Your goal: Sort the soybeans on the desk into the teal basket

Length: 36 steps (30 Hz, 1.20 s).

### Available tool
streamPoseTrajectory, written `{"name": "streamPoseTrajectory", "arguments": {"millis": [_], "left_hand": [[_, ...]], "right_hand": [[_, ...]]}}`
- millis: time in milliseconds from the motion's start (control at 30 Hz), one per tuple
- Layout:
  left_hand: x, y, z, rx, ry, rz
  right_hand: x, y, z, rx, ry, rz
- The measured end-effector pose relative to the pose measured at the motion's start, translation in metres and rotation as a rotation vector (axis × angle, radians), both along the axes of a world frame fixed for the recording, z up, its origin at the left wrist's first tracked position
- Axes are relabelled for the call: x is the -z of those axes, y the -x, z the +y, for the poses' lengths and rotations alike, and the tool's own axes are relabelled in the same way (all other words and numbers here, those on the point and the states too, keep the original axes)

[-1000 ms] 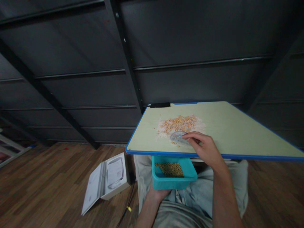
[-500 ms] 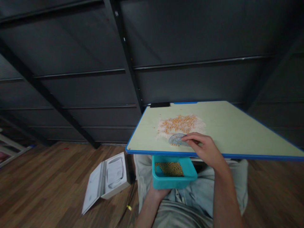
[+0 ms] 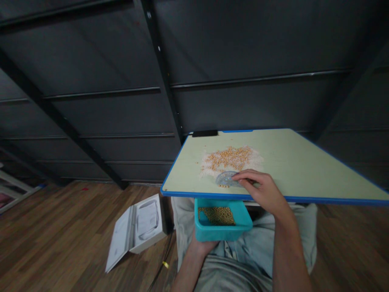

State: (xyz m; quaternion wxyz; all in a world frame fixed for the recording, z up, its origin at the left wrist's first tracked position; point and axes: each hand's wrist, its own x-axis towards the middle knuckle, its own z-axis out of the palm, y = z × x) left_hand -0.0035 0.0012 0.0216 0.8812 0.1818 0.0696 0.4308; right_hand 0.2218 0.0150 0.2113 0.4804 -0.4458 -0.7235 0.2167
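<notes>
My right hand (image 3: 258, 185) pinches a see-through protractor (image 3: 226, 177) with a rounded edge, tilted on the tabletop near its front rim. A few soybeans (image 3: 224, 186) lie just in front of the protractor. Behind it spreads a patch of soybeans (image 3: 232, 155) mixed with white grains like rice (image 3: 257, 161). My left hand (image 3: 206, 246) holds a teal plastic box (image 3: 223, 234) from below, right under the table's front edge; its fingers are mostly hidden by the box. Inside the box, beans (image 3: 220, 215) cover part of the bottom.
The pale green table (image 3: 316, 170) has a blue rim. A black flat object (image 3: 204, 133) sits at its back left corner. On the wooden floor (image 3: 75, 227) stands an open white box (image 3: 148, 223), with a dark cable (image 3: 161, 267) beside it. A dark panelled wall (image 3: 243, 48) rises behind.
Almost nothing differs. Both hands, the protractor and the teal box keep their places, and the view has shifted only slightly.
</notes>
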Motion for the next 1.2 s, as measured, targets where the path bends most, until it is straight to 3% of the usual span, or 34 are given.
{"name": "streamPoseTrajectory", "arguments": {"millis": [267, 500, 1200], "left_hand": [[-0.005, -0.003, -0.001, -0.094, 0.124, 0.136], [-0.014, -0.007, -0.001, -0.060, 0.109, 0.089], [-0.003, -0.007, 0.002, -0.075, 0.141, 0.133]], "right_hand": [[-0.002, 0.000, -0.002, -0.037, 0.009, -0.001], [-0.003, -0.001, -0.002, -0.044, 0.013, -0.009], [-0.007, -0.001, -0.005, -0.088, 0.041, 0.024]]}}
